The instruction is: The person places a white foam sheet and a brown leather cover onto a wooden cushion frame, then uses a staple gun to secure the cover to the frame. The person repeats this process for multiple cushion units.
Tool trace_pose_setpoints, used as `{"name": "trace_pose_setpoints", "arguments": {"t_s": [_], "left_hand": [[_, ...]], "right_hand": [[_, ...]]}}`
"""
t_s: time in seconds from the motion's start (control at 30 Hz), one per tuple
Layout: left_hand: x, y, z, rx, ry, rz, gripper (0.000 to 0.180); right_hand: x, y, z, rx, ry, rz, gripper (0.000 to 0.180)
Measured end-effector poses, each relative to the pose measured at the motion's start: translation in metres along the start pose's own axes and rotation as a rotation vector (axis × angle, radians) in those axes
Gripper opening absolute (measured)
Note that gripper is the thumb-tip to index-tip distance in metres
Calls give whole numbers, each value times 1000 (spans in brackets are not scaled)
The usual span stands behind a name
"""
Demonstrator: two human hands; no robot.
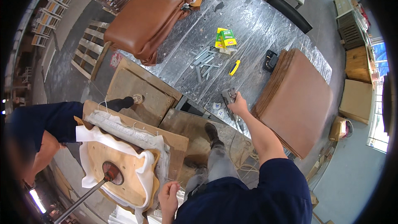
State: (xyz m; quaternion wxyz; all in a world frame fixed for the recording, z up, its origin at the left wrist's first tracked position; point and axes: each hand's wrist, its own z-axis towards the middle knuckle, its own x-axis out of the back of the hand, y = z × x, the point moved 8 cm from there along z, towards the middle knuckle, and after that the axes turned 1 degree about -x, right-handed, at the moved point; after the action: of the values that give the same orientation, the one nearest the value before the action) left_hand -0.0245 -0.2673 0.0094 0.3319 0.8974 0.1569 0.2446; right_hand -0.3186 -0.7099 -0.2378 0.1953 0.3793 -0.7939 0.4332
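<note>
My right hand [238, 107] reaches out to the metal-topped workbench [257, 29] and grips a grey staple gun [229, 98] at the bench's near edge. My left hand [169, 197] is low by my hip, fingers curled on the white fabric edge of an upturned seat base [118, 168]. That seat is a plywood board wrapped in white padding, with a round metal plate [112, 173] and a pole at its centre.
Staple strips [204, 63], a yellow knife [234, 67] and green-yellow boxes [225, 39] lie on the bench. A stack of brown leather pieces [296, 99] lies right. Brown cushions [143, 23] sit at the back. Another person in dark blue [41, 128] stands left, a foot on a wooden box [139, 89].
</note>
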Motion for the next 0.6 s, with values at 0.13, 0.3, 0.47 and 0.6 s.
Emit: {"name": "trace_pose_setpoints", "arguments": {"t_s": [0.13, 0.3, 0.47, 0.6], "left_hand": [[-1, 11, 13, -105, -56, -105, 23], [-4, 17, 17, -312, -232, -57, 24], [-57, 38, 23, -137, -499, -355, 64], [-73, 75, -20, -140, -752, -586, 72]], "right_hand": [[31, -23, -68, 119, 32, 170, 68], [42, -68, -170, 276, -55, 504, 64], [25, -134, -290, 149, -558, 921, 50], [3, -161, -335, 207, -514, 954, 45]]}}
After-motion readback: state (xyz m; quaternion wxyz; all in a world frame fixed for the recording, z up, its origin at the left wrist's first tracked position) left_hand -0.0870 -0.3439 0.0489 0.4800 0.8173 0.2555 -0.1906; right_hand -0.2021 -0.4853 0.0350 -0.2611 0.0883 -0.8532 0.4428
